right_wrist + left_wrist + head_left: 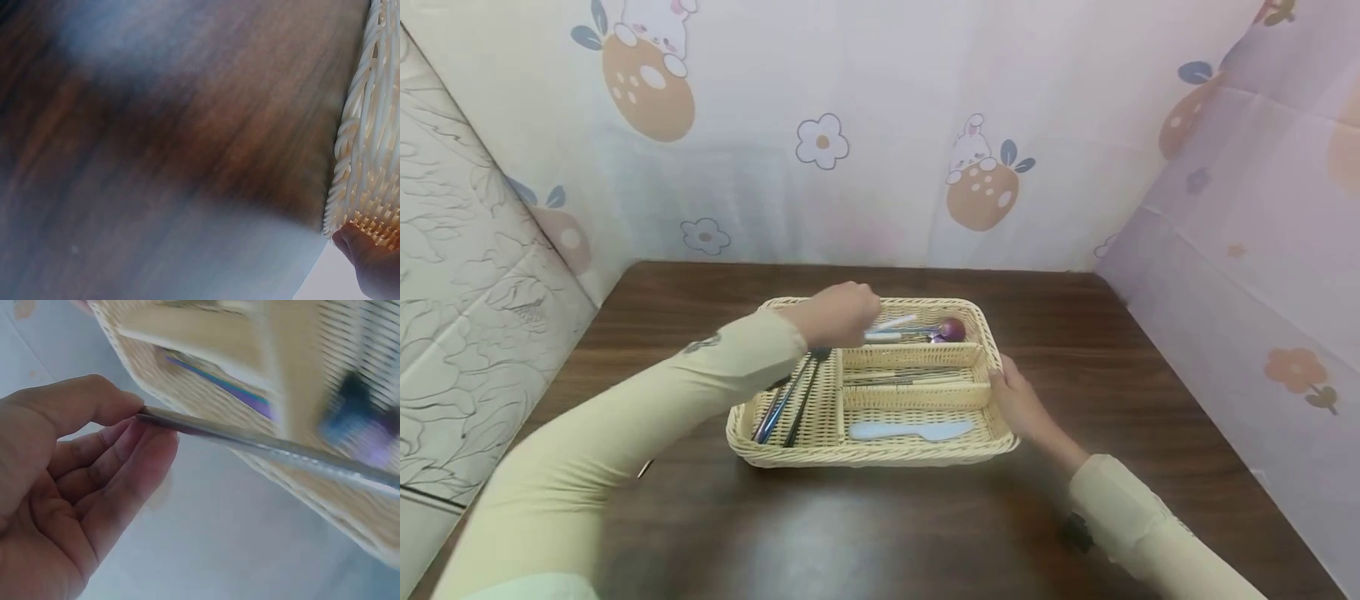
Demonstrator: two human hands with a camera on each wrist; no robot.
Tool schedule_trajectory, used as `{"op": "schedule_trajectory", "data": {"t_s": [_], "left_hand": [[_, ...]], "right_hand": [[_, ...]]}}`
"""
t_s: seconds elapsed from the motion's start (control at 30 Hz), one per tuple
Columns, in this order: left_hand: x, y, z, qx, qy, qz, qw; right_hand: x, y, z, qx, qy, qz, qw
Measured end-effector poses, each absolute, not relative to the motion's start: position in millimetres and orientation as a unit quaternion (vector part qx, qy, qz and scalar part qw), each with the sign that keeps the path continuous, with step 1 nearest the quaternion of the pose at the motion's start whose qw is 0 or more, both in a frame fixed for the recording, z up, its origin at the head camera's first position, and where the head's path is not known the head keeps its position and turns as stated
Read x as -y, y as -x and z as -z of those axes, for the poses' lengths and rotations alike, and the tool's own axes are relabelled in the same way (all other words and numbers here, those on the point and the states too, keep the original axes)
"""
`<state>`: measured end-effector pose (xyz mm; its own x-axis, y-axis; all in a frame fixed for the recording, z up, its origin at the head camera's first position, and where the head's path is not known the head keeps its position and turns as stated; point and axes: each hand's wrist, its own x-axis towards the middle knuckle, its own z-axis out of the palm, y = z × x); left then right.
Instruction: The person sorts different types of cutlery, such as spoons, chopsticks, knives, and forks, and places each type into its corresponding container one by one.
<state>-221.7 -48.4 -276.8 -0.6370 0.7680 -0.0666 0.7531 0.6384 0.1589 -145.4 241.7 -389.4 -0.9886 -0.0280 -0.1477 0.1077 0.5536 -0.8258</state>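
A cream woven cutlery basket (880,457) with compartments sits on the dark table. Over its back left part, my left hand (838,315) pinches the end of a slim silver metal rod (269,450) between thumb and fingers. The rod's far end runs out of the left wrist view, so its kind cannot be told. My right hand (1022,408) grips the basket's right rim, thumb on top. In the front compartment lies a white plastic knife (910,430). A purple round-headed spoon (952,330) rests in the back compartment. Long dark utensils (777,412) lie in the left one.
Thin sticks (910,379) lie in the middle compartment. A small thin dark object (645,468) is on the wooden table (820,533) left of the basket. Patterned cloth (880,192) hangs behind the table and along its right side; a white embossed panel (467,275) stands at left.
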Motion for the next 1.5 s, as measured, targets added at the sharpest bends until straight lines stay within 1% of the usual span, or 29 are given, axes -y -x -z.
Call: {"op": "schedule_trajectory", "data": {"t_s": [0.27, 0.57, 0.8, 1.17, 1.27, 1.4, 1.5], "left_hand": [[-8, 225, 291, -0.880, -0.454, -0.060, 0.128], [-38, 229, 320, -0.865, -0.475, -0.034, 0.156], [-43, 229, 336, -0.853, -0.476, -0.034, 0.211], [-47, 237, 360, -0.858, -0.445, -0.058, 0.249], [-46, 239, 362, -0.851, -0.462, -0.063, 0.242], [-35, 237, 347, -0.823, -0.503, -0.107, 0.243], [-12, 231, 324, -0.813, -0.507, -0.161, 0.236]], "right_hand": [[-237, 147, 392, -0.874, -0.014, 0.481, 0.070], [-231, 149, 394, -0.881, -0.005, 0.470, 0.057], [-228, 149, 396, -0.878, -0.010, 0.475, 0.058], [-230, 150, 398, -0.882, 0.002, 0.468, 0.047], [-231, 148, 398, -0.885, 0.005, 0.464, 0.040], [-235, 147, 397, -0.887, -0.006, 0.461, 0.040], [-241, 146, 397, -0.886, -0.017, 0.462, 0.044]]}}
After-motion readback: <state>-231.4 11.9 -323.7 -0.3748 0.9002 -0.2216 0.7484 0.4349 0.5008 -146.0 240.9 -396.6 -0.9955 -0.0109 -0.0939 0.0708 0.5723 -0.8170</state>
